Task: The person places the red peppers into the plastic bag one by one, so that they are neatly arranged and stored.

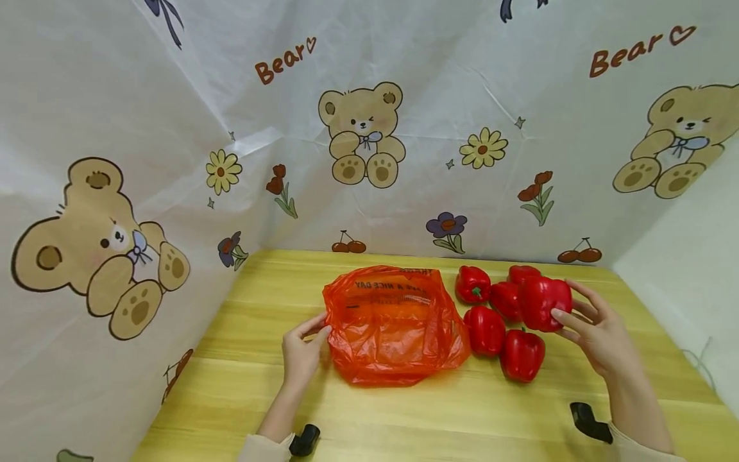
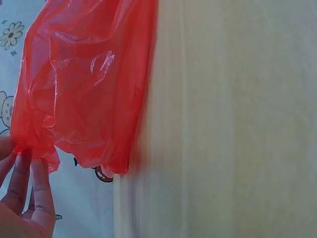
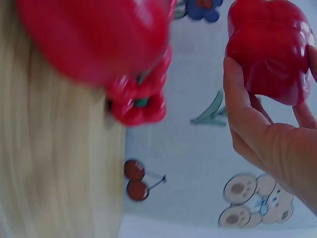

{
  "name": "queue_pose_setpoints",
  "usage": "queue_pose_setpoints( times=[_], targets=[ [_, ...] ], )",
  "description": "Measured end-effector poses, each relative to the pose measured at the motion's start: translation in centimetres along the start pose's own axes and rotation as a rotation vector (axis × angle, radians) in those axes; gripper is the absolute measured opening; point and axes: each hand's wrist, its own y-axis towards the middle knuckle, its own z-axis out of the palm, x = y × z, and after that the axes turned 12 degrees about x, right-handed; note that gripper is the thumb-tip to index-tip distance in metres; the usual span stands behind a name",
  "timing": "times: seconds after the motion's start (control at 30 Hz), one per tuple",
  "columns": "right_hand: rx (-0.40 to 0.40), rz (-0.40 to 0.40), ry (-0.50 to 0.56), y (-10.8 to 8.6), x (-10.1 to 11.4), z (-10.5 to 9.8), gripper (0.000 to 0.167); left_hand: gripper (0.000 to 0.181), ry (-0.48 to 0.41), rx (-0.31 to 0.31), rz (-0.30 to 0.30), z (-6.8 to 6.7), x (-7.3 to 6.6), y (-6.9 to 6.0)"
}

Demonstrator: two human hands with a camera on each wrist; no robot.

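A crinkled red plastic bag with dark printing lies on the table, its mouth spread toward the back. My left hand pinches the bag's left edge between thumb and fingers, also seen in the left wrist view, where the bag hangs from the fingertips. In my right hand is a shiny red bell pepper, gripped from its right side and raised above the others. The right wrist view shows the held pepper between thumb and fingers. Several more red bell peppers sit between the bag and this hand.
The wood-grain table ends at a white cloth backdrop printed with bears and flowers. One pepper touches the bag's right side. Black wrist mounts stick out beside both forearms.
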Motion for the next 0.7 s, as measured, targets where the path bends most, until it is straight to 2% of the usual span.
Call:
queue_pose_setpoints(
  times=[0.17,0.4,0.7],
  targets=[
    [0.009,0.012,-0.044,1.2,0.1,3.8,0.061,0.026,-0.003,-0.005,0.004,0.0,-0.1,0.0],
    [0.011,0.155,-0.262,3.1,-0.5,8.6,0.065,0.027,-0.012,-0.012,-0.002,-0.1,-0.1,0.0],
    [0.047,0.225,-0.261,6.4,-3.2,13.7,0.065,0.026,-0.007,-0.012,-0.001,0.0,-0.1,0.0]
  ],
)
